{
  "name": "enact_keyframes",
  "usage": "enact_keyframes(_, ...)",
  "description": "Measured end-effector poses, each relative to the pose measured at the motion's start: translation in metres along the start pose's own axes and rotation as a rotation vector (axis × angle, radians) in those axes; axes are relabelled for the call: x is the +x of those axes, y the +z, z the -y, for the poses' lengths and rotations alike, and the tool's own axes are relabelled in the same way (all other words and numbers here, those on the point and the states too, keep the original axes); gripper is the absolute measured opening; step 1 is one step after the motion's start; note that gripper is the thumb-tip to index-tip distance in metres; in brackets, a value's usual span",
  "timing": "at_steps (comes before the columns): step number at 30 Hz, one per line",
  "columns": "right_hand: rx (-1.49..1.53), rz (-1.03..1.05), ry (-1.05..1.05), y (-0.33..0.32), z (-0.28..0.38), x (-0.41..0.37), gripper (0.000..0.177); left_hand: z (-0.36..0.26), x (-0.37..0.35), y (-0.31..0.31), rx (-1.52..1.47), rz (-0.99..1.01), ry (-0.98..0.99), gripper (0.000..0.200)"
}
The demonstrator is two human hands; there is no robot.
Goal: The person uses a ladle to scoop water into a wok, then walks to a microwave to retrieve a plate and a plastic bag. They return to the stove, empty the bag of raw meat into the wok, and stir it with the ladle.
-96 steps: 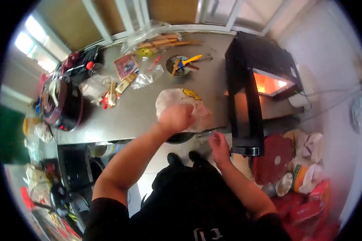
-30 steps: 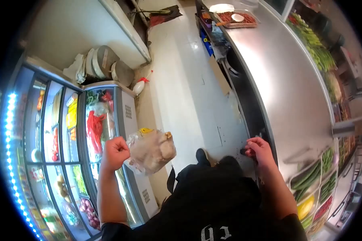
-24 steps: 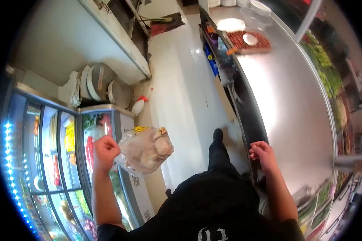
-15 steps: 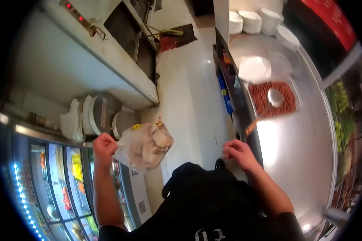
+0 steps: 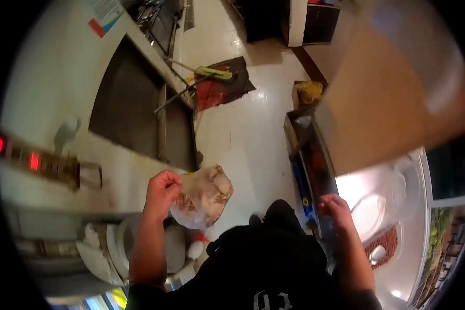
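Note:
My left hand [image 5: 161, 191] is closed on the neck of a clear plastic bag [image 5: 204, 195] that holds pale, lumpy food. The bag hangs at chest height over the white floor. My right hand [image 5: 337, 209] is loosely curled at my side, next to the edge of the steel counter [image 5: 413, 243]. It touches nothing that I can make out.
A white aisle floor [image 5: 243, 134] runs ahead, with a dark red mat and a green-headed mop [image 5: 215, 73] on it. A large white appliance with red lights [image 5: 33, 161] stands on the left. On the right counter lie white plates [image 5: 368, 213] and a tray of red food [image 5: 385, 243].
I have walked along the aisle past the glass display fridges, with the bag still in my left hand. The view has tipped forward, and the mat and mop are nearer.

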State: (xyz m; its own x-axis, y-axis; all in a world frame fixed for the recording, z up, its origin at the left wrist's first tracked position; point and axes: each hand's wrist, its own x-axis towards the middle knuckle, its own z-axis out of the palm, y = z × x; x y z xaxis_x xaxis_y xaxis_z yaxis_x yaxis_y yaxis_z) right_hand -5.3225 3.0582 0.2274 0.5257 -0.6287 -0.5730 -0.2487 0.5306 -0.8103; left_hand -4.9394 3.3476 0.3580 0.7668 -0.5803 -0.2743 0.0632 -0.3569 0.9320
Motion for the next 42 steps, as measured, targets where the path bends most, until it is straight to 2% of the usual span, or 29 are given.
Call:
enact_keyframes(1, -0.012, -0.030, -0.003, -0.006, 0.007, 0.030, 0.016, -0.011, 0.044, 0.007, -0.010, 0.003, 0.000, 0.009)
enact_keyframes(4, 0.065, -0.132, 0.045, 0.033, 0.052, 0.135, 0.020, -0.046, 0.177, -0.011, 0.084, -0.053, -0.001, 0.010)
enact_keyframes(5, 0.100, -0.111, 0.120, 0.048, 0.070, 0.181, 0.020, -0.057, 0.221, -0.015, 0.126, -0.062, 0.008, 0.010)
enact_keyframes(6, 0.082, -0.104, 0.116, 0.067, 0.090, 0.224, 0.021, -0.058, 0.267, -0.024, 0.121, -0.054, 0.086, 0.010)
enact_keyframes(7, 0.064, -0.094, 0.113, 0.093, 0.118, 0.266, 0.021, -0.065, 0.310, -0.031, 0.117, -0.068, 0.081, 0.010)
enact_keyframes(8, 0.041, -0.081, 0.099, 0.112, 0.151, 0.319, 0.021, -0.073, 0.352, -0.039, -0.008, -0.066, 0.089, 0.010)
enact_keyframes(10, 0.036, 0.069, 0.153, 0.145, 0.200, 0.425, 0.023, -0.109, 0.436, -0.035, -0.068, -0.080, 0.093, 0.010)
enact_keyframes(11, -0.009, 0.099, 0.126, 0.204, 0.233, 0.448, 0.024, -0.121, 0.467, -0.073, -0.064, -0.072, 0.071, 0.010)
enact_keyframes(13, -0.076, 0.128, 0.093, 0.249, 0.316, 0.523, 0.024, -0.150, 0.549, -0.070, -0.042, -0.169, 0.123, 0.010)
enact_keyframes(15, -0.139, 0.335, 0.025, 0.296, 0.383, 0.585, 0.023, -0.167, 0.621, -0.088, -0.101, -0.164, 0.122, 0.010)
enact_keyframes(18, -0.249, 0.350, -0.081, 0.350, 0.450, 0.698, 0.023, -0.183, 0.741, -0.114, -0.116, -0.191, 0.106, 0.010)
enact_keyframes(21, -0.279, 0.136, -0.121, 0.358, 0.489, 0.817, 0.023, -0.191, 0.879, -0.123, -0.014, -0.172, 0.032, 0.009)
enact_keyframes(23, -0.257, -0.022, -0.004, 0.327, 0.479, 0.904, 0.023, -0.201, 0.967, -0.123, -0.071, -0.204, -0.001, 0.010)
enact_keyframes(25, -0.318, -0.084, 0.158, 0.304, 0.486, 0.952, 0.017, -0.217, 1.041, -0.129, -0.102, -0.210, -0.028, 0.011)
enact_keyframes(27, -0.423, -0.146, 0.241, 0.290, 0.510, 0.993, 0.017, -0.242, 1.121, -0.144, -0.036, -0.221, -0.069, 0.012)
enact_keyframes(29, -0.402, -0.274, 0.334, 0.293, 0.548, 1.043, 0.017, -0.253, 1.201, -0.165, -0.054, -0.255, -0.069, 0.012)
enact_keyframes(31, -0.240, -0.233, 0.392, 0.281, 0.582, 1.126, 0.016, -0.269, 1.288, -0.172, -0.084, -0.323, -0.063, 0.011)
enact_keyframes(33, -0.224, -0.175, 0.425, 0.298, 0.635, 1.214, 0.017, -0.292, 1.370, -0.185, -0.022, -0.362, -0.075, 0.009)
enact_keyframes(35, -0.503, -0.197, 0.408, 0.319, 0.699, 1.323, 0.018, -0.303, 1.448, -0.204, -0.011, -0.391, -0.084, 0.008)
enact_keyframes(36, -0.550, -0.115, 0.357, 0.340, 0.733, 1.377, 0.020, -0.311, 1.486, -0.214, -0.006, -0.406, -0.107, 0.008)
enact_keyframes(38, -0.802, 0.085, 0.195, 0.429, 0.819, 1.472, 0.020, -0.335, 1.568, -0.238, -0.002, -0.433, -0.055, 0.008)
enact_keyframes(39, -0.737, 0.088, 0.134, 0.492, 0.851, 1.508, 0.022, -0.347, 1.599, -0.247, 0.011, -0.440, -0.039, 0.008)
enact_keyframes(41, -0.814, 0.266, 0.077, 0.633, 0.930, 1.571, 0.028, -0.379, 1.670, -0.263, -0.063, -0.481, -0.096, 0.009)
enact_keyframes(42, -0.859, 0.357, 0.058, 0.699, 0.957, 1.606, 0.039, -0.398, 1.715, -0.276, -0.129, -0.513, -0.099, 0.010)
